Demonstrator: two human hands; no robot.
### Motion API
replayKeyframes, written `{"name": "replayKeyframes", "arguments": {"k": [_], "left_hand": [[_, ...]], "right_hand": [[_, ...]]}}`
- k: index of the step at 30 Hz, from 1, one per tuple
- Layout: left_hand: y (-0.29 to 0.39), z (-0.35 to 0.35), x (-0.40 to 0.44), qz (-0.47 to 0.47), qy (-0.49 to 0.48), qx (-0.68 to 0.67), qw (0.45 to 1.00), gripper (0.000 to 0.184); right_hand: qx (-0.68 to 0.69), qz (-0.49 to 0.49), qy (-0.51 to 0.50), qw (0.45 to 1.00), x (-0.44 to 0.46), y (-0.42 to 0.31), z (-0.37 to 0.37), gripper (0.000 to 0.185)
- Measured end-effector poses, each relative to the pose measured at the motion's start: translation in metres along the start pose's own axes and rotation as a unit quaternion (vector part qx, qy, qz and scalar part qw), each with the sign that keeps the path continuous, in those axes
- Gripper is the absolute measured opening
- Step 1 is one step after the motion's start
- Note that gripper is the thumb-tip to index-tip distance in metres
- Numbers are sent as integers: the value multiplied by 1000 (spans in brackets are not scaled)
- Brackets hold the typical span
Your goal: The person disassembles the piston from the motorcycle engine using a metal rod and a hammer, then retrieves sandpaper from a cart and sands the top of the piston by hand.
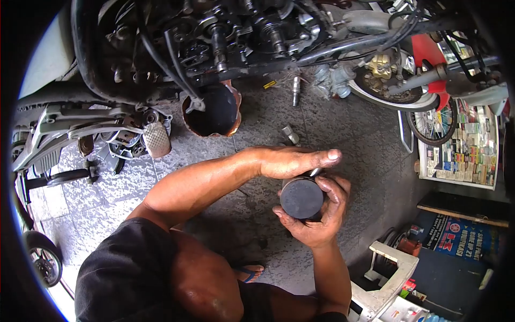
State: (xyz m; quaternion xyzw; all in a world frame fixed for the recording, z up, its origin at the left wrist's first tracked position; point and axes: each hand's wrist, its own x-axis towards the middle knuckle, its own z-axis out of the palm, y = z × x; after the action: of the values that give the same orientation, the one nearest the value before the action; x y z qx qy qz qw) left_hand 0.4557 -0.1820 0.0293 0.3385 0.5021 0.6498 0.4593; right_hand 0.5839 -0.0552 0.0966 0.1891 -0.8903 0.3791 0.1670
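A dark round piston-like part (302,199) shows its flat face toward the camera. My right hand (319,212) is wrapped round its lower and right sides, with the thumb at the lower left. Across its upper edge lies my left hand (298,161), the thumb stretched out to the right. A small bright metal piece (315,172) shows between the hands at the part's top edge. The left hand's other fingers are hidden beneath it, so its grip cannot be made out.
An open engine (220,43) spans the top. Below it are a dark-filled container (214,112), a socket tool (296,90) and a small metal fitting (290,134) on the floor. A white stool (394,257) stands lower right; a wheel (45,260) is far left.
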Motion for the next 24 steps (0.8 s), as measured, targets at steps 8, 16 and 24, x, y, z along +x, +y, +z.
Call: {"name": "replayKeyframes", "arguments": {"k": [8,16,24], "left_hand": [[-51,-16,-19,-118,172,-179,962,71],[-74,2,59,-218,152,-231,936,72],[-6,88,101,-292,89,-150,940,56]], "right_hand": [[-27,54,57,997,3,24,-9,74],[-6,207,4,978,-45,88,-65,65],[51,432,325,840,-162,27,-212,29]]}}
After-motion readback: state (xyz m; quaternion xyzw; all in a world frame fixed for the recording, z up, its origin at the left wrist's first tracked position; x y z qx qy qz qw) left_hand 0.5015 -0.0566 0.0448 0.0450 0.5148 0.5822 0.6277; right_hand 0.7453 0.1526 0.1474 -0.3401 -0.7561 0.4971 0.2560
